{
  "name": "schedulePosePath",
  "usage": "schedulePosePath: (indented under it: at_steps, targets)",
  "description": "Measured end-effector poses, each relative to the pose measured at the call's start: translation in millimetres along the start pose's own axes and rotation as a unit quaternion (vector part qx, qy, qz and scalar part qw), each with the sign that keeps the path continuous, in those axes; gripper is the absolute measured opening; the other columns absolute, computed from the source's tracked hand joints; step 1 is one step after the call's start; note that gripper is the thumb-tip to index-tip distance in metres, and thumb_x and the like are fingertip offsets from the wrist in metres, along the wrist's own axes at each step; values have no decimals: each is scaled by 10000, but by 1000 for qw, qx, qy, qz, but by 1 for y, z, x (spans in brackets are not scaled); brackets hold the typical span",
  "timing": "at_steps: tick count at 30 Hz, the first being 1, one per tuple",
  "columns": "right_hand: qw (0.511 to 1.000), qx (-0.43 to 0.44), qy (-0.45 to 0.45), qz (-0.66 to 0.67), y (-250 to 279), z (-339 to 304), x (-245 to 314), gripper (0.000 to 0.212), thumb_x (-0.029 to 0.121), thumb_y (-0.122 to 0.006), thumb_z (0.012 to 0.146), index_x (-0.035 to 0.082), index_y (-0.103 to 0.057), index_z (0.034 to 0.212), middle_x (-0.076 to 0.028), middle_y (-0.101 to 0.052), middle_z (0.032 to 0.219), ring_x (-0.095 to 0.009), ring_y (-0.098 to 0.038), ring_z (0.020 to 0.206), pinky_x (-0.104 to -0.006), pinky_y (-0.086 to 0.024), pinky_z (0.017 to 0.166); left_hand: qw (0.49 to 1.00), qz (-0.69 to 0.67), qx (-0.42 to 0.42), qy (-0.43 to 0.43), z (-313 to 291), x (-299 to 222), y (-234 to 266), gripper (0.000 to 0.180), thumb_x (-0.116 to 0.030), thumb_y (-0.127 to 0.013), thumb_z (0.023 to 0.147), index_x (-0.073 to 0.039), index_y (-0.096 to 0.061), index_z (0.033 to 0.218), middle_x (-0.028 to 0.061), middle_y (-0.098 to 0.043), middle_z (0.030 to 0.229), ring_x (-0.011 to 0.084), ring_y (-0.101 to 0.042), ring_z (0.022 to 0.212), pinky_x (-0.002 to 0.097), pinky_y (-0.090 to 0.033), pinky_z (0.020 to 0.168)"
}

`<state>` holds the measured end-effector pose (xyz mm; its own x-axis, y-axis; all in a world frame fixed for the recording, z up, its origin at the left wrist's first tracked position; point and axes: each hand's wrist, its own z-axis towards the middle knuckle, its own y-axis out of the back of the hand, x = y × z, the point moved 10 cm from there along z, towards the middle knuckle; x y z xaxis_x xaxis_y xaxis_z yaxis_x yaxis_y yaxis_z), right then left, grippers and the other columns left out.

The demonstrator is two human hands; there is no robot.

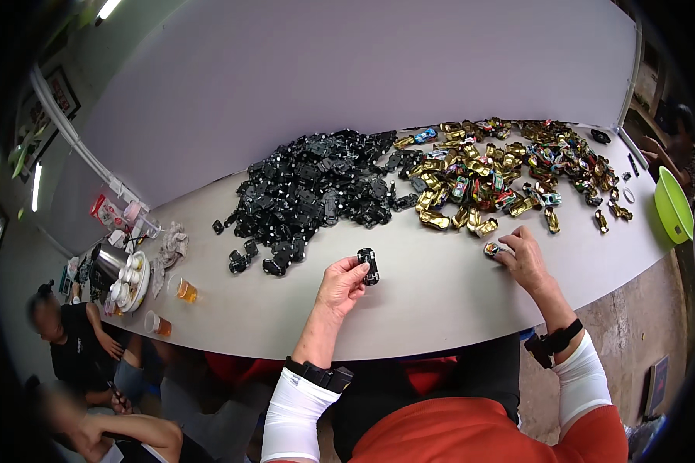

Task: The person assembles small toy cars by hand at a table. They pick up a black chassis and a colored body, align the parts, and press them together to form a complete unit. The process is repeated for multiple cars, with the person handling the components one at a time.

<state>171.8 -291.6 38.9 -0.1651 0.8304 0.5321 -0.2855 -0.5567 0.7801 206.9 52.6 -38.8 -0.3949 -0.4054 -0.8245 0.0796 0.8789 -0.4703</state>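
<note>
Chassis in the left hand, car body at the right fingertips

My left hand [344,285] pinches a black toy car chassis [368,266], thumb laid across it, fingers tucked behind, just over the near part of the table [417,320]. My right hand [527,266] has thumb and fingertips pinched on the end of a small, light-coloured toy car body [490,248], off to the right. Can't tell if that body has left the tabletop.

Handling, my judgement: hold the chassis by its long edges, thumb light, wheels free. Take the body by its sides and check which end is the front before bringing the two near each other.

Around: heap of black chassis [316,181] beyond my left hand, some strays on its near side. Heap of gold and multicoloured car bodies [471,174] beyond my right. The heaps meet midway, so a careless reach there could mix parts. Green basin [673,208] at far right. Two cups of amber drink [184,290] near the left edge, well apart from my hands; a wide elbow might tip one.
</note>
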Motion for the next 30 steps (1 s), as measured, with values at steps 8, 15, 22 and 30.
schedulePosePath:
  at_steps: [8,15,22,30]
  targets:
    - [975,53,-69,203,-13,-15,24,277,96,-727,711,1,-648,958,-92,-600,801,-186,-581,653,-306,-475,563,999,-35,13,-35,-23,36,-61,149,-19,-652,797,-10,-575,924,40,-598,724,77,-506,497,178,-368,378]
    - [849,228,-154,452,-73,-58,96,258,75,-690,774,39,-658,1027,27,-578,658,-32,-509,567,-195,-427,480,992,-108,32,-63,-35,61,-99,189,-40,-640,817,-16,-557,984,49,-609,785,87,-517,535,200,-386,409]
    - [925,158,25,344,-60,-59,135,255,64,-690,750,-7,-643,991,-84,-622,745,-171,-594,656,-290,-470,581,955,-218,197,-45,-56,41,-105,452,-97,-633,828,1,-460,1234,122,-596,993,133,-595,728,213,-475,494]
    - [726,255,-173,615,-91,-72,124,182,136,-637,838,-3,-616,954,-42,-579,762,-97,-525,637,-224,-405,479,940,-246,223,-78,-56,44,-92,422,-151,-679,799,11,-492,1140,123,-585,1015,107,-560,645,159,-411,403]
